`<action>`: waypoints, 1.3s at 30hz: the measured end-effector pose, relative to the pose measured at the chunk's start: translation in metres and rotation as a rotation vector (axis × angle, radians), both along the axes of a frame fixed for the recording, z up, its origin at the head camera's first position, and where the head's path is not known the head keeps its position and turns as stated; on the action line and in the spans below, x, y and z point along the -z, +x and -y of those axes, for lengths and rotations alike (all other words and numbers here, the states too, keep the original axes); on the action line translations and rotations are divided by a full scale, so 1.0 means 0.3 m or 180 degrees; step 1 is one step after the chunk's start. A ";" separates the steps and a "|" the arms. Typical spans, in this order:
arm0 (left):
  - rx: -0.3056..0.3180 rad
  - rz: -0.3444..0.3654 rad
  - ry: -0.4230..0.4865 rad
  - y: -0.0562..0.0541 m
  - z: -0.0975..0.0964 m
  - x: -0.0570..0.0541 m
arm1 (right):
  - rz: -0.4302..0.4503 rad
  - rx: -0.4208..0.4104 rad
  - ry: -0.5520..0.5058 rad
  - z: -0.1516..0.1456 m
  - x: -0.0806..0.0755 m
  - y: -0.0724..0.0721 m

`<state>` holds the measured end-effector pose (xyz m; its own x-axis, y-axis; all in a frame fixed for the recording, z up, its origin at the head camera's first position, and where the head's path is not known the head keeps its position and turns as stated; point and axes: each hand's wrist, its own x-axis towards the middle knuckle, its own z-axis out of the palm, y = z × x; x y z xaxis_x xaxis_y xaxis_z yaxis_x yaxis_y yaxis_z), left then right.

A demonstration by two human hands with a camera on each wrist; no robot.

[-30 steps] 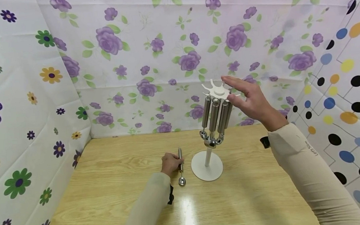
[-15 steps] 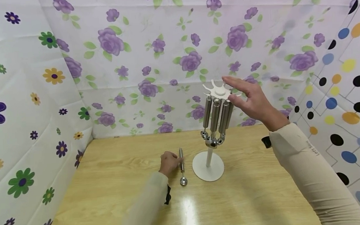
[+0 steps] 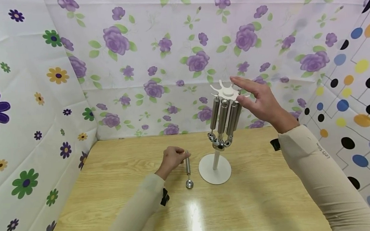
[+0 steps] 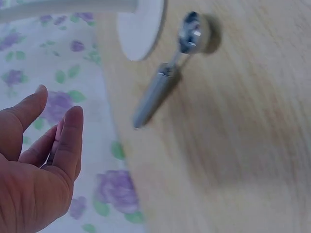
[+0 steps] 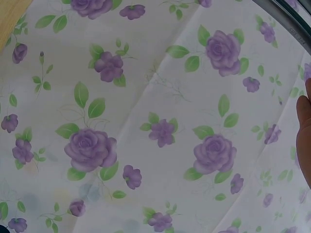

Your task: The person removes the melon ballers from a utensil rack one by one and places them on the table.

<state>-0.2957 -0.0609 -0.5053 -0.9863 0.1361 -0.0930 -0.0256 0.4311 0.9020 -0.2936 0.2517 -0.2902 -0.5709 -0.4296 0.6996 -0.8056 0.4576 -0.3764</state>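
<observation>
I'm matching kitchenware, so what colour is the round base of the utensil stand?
The round base is plain white; it shows best in the head view.

left hand low, right hand higher

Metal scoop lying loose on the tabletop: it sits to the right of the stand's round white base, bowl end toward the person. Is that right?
Not quite: the head view shows the metal scoop to the left of the stand's round white base. The rest is right.
</observation>
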 end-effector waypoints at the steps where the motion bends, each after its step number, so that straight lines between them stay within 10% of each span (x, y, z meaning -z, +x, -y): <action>1: 0.0029 -0.0017 0.0030 0.005 0.000 -0.015 | -0.0002 -0.0001 -0.0005 0.000 0.000 0.000; 25: 0.0495 -0.0567 0.0056 0.122 -0.040 -0.275 | 0.0026 -0.0043 -0.0010 -0.003 -0.001 0.006; 39: 0.0630 -0.0856 0.0381 0.118 -0.124 -0.381 | 0.0049 -0.0039 -0.0013 0.000 -0.002 0.005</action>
